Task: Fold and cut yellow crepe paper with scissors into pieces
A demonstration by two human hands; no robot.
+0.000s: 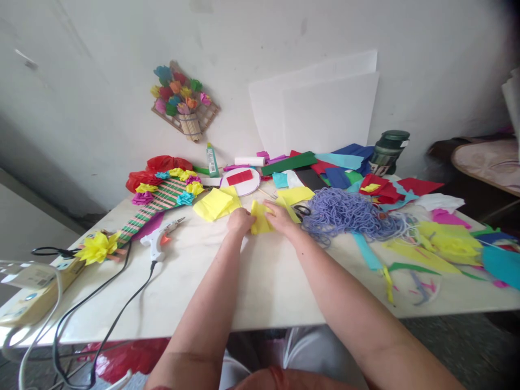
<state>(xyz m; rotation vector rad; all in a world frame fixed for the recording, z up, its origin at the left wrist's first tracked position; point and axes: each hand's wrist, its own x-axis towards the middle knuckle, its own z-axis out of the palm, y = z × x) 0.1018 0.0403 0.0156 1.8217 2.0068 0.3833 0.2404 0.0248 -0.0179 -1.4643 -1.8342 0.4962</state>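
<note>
— Across the white marble-look surface (pixel 227 281), what lies biggest?

— Two large white card sheets (pixel 325 108) lean on the wall behind it. Next in size, a heap of lilac yarn (pixel 345 214) sits just right of the hands, with loose crepe paper sheets in red, blue and green (pixel 349 173) beyond it.

— And on the left?

— A striped green-and-pink woven fan edged with paper flowers (pixel 162 197), then a white hot glue gun (pixel 160 238) on its black cord.

— Where is the paper being worked?

— The small crumpled yellow crepe piece (pixel 261 219) rests on the surface at centre, between both hands. The left hand (pixel 240 221) is clenched on its left edge; the right hand (pixel 280 216) pinches its right edge. Black-handled scissors (pixel 301 210) lie just beside the right hand.
</note>
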